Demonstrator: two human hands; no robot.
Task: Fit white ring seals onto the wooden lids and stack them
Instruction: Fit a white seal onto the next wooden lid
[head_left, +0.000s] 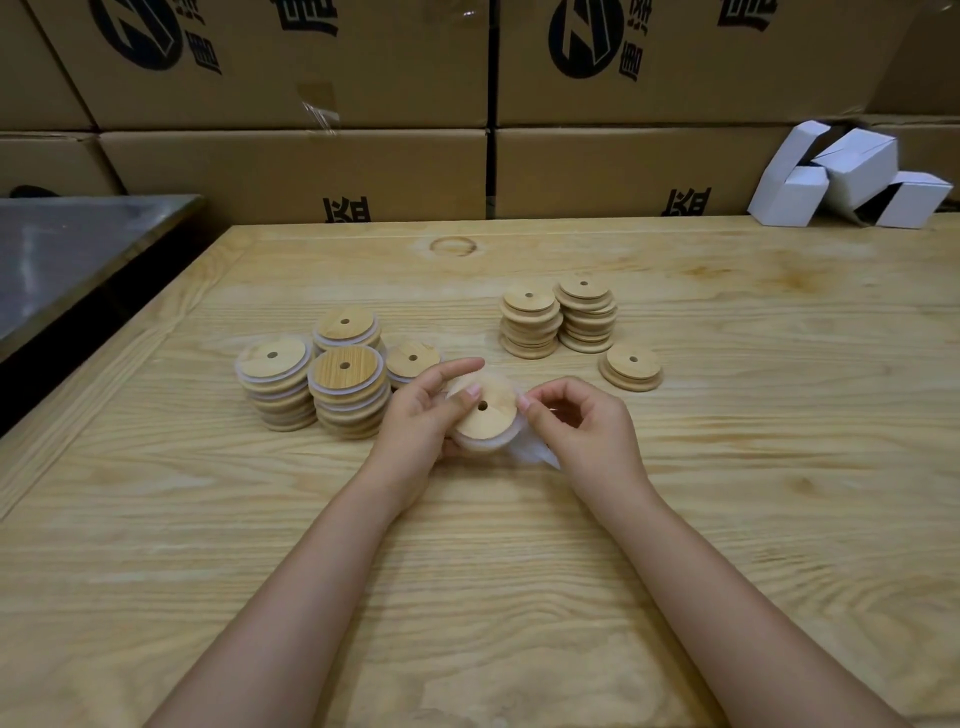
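A wall of brown cardboard boxes (291, 166) with dark printing stands far beyond both hands. The pale wooden counter (467, 545) lies under the hands and forearms. A grey metal surface (67, 249) sits well off to the left of the left hand. A heap of small white cartons (852, 176) lies far beyond the right hand, to its right, against the boxes.

Just left of the left hand stands a cluster of four sealed stacks (317, 384), wooden lids with white rims showing between the layers. The nearest of these is partly hidden behind that hand's fingers. Beyond the right hand stand two bare stacks (558, 319) side by side and touching, and a short pile (631, 368) of bare lids sits just to their right.

The left hand (421, 415) grips a wooden lid (485, 413) above the counter between the two hands. Its thumb rests on the lid's top face, its index finger points straight out, and its other fingers are under the lid. The right hand (587, 426) has its fingers curled and pinches a white ring seal (530, 452) at the lid's right edge. The seal is blurred, and how far it sits around the rim cannot be told.
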